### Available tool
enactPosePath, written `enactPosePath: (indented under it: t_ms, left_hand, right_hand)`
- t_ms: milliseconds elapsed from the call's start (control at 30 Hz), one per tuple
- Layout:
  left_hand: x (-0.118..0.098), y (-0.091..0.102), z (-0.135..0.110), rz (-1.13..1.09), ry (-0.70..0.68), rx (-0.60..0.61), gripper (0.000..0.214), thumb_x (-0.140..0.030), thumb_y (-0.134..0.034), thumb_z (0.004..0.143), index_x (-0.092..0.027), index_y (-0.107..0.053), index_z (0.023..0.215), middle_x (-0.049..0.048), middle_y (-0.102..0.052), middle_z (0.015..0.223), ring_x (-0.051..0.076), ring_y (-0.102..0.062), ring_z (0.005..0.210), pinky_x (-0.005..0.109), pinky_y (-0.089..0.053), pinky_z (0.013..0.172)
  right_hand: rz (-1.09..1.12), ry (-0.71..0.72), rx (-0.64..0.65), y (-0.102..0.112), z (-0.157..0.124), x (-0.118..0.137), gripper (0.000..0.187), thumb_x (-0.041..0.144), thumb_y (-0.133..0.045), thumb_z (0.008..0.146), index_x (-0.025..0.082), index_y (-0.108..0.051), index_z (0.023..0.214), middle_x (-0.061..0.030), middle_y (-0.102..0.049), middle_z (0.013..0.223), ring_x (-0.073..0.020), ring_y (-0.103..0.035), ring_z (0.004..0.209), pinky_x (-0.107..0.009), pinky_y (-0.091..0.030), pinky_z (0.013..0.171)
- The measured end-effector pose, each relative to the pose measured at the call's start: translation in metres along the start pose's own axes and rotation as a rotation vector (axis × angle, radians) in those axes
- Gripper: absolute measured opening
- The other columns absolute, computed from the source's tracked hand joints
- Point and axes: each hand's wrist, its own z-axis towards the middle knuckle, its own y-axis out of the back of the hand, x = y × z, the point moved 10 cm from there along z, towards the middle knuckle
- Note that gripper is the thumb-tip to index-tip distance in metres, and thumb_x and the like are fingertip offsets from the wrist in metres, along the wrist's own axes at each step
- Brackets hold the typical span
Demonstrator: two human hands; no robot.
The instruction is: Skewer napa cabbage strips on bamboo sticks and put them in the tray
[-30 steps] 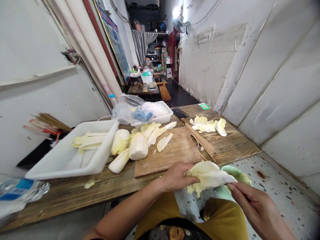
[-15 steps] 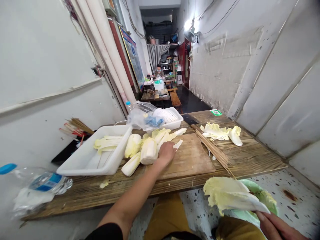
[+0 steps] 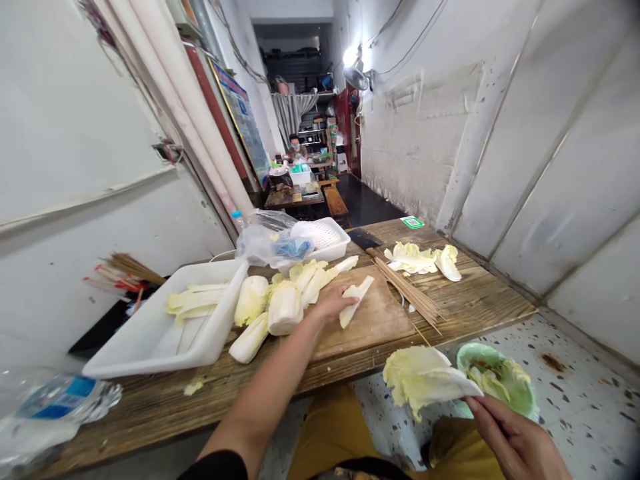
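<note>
My left hand [image 3: 334, 305] is closed on a pale strip of napa cabbage leaf [image 3: 357, 301], held over the wooden cutting board [image 3: 385, 310]. My right hand [image 3: 515, 430], in front of the table edge, pinches the white stem end of a yellow napa cabbage leaf [image 3: 425, 377]. A thin stick pokes out past this leaf's upper edge; whether it runs through the leaf I cannot tell. Left of the board lie cut napa cabbage chunks [image 3: 285, 308] and loose leaves [image 3: 310, 277]. A bundle of bamboo skewers [image 3: 407, 290] rests along the board's right side.
A white plastic tub [image 3: 145, 360] with cabbage pieces stands left. Behind are a plastic bag [image 3: 260, 243] and a smaller white tray [image 3: 340, 248]. More leaves [image 3: 415, 259] lie at the right. A green bin [image 3: 525, 393] stands on the floor. A person [image 3: 297, 150] sits far back.
My left hand has lifted the cabbage strip, now more fully in sight over the board. My right hand has moved left and up with its leaf. The view has turned slightly right.
</note>
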Motion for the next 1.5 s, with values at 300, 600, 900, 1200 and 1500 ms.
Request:
enactPosePath:
  t_ms: [300, 600, 900, 1200, 1500]
  left_hand:
    - [-0.047, -0.074, -0.079, -0.911, 0.112, 0.340, 0.054, -0.038, -0.089, 0.048, -0.013, -0.064, 0.089, 0.0002, -0.066, 0.071, 0.009, -0.058, 0.057, 0.021, -0.045, 0.058]
    - [-0.062, -0.082, -0.102, -0.936, 0.069, 0.382, 0.055, -0.037, -0.087, 0.053, -0.012, -0.065, 0.096, 0.0036, -0.069, 0.073, 0.012, -0.061, 0.059, 0.024, -0.047, 0.060]
    - [-0.055, -0.076, -0.102, -0.875, 0.091, 0.270, 0.051, -0.044, -0.085, 0.054, -0.013, -0.063, 0.088, 0.0044, -0.070, 0.072, 0.011, -0.058, 0.057, 0.021, -0.044, 0.056]
    - [-0.049, -0.077, -0.101, -0.851, 0.083, 0.252, 0.050, -0.057, -0.075, 0.063, -0.010, -0.067, 0.078, 0.0046, -0.068, 0.069, 0.009, -0.053, 0.052, 0.020, -0.039, 0.050]
    - [-0.046, -0.076, -0.103, -0.948, 0.130, 0.229, 0.052, -0.043, -0.087, 0.051, -0.011, -0.070, 0.088, 0.0060, -0.072, 0.076, 0.010, -0.059, 0.059, 0.022, -0.045, 0.058]
  right_hand:
    - [0.051, -0.125, 0.037, -0.005, 0.003, 0.012, 0.035, 0.044, -0.043, 0.095, 0.021, -0.058, 0.073, 0.0013, -0.053, 0.058, -0.0143, -0.052, 0.053, -0.022, -0.042, 0.050]
    - [0.073, -0.143, 0.107, -0.004, -0.003, 0.010, 0.032, 0.041, -0.044, 0.095, 0.021, -0.061, 0.078, 0.0016, -0.059, 0.063, -0.0139, -0.053, 0.058, -0.021, -0.043, 0.055]
    - [0.067, -0.177, 0.179, -0.011, -0.009, 0.003, 0.033, 0.043, -0.040, 0.096, 0.021, -0.061, 0.083, -0.0009, -0.064, 0.071, -0.0172, -0.060, 0.069, -0.023, -0.046, 0.064]
    - [0.039, -0.154, 0.174, -0.011, -0.005, 0.005, 0.035, 0.043, -0.041, 0.095, 0.021, -0.063, 0.079, -0.0005, -0.064, 0.066, -0.0166, -0.061, 0.064, -0.021, -0.047, 0.060]
    - [0.117, -0.184, 0.184, -0.016, -0.004, 0.000, 0.032, 0.044, -0.042, 0.095, 0.021, -0.061, 0.082, 0.0011, -0.067, 0.071, -0.0143, -0.061, 0.065, -0.019, -0.044, 0.060]
